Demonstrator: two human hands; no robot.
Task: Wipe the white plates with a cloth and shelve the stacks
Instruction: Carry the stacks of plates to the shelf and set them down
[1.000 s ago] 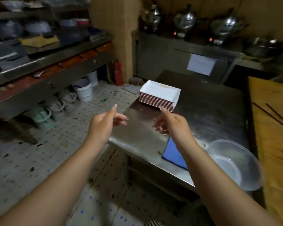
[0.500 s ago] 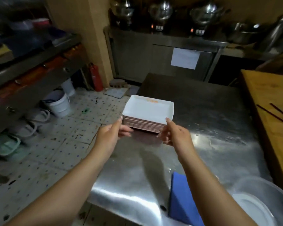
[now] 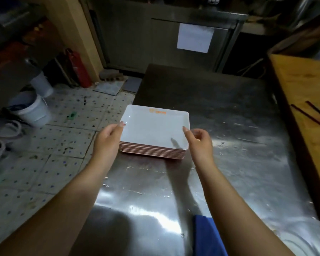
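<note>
- Plates (image 3: 155,130), white and rectangular with pinkish-brown edges, lay in one stack on the steel table (image 3: 229,145), close to its left edge and above the tiled floor (image 3: 54,154) side.
- Long axis of the stack ran from left to right across my view; the short sides faced the two hands.
- I saw an orange mark printed near the far edge of the top plate; it was too blurred for me to read.
- I saw the left hand (image 3: 107,139) at the left short side, thumb tip on the rim of the top plate, and the other fingers went down beside the stack. I could not tell if they really gripped it.
- I saw the right hand (image 3: 199,141) at the right near corner, its fingers loosely curled and one fingertip touching the rim; it grasped nothing that I could see.
- A blue cloth (image 3: 207,235) lay on the table near me, well apart from the stack.
- A white sheet of paper (image 3: 194,37) hung on the cabinet behind; I could read no writing on it.
- Two dark chopsticks (image 3: 310,115) lay on the wooden board (image 3: 303,84) at the right.
</note>
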